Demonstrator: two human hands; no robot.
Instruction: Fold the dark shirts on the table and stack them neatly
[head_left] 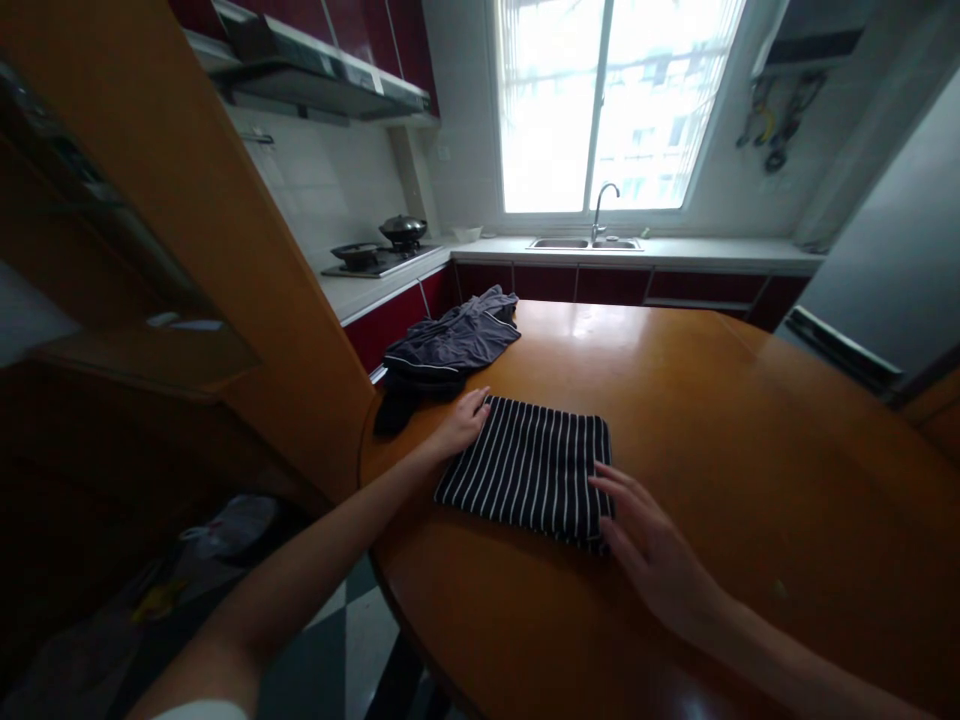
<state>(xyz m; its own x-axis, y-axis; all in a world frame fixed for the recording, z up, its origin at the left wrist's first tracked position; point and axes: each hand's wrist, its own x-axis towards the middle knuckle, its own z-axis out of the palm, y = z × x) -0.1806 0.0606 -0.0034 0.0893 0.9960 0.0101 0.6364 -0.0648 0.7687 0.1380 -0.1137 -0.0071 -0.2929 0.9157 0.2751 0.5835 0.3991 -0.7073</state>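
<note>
Right hand (pixel 651 543), loosely open, overlapped the four o'clock side of a striped cloth (pixel 525 465) on the wooden table (pixel 697 420); left hand (pixel 461 425) touched it at ten o'clock, its grip unclear; the cloth was folded flat, while dark clothing (pixel 457 345) at eleven o'clock lay rumpled, unfolded
</note>
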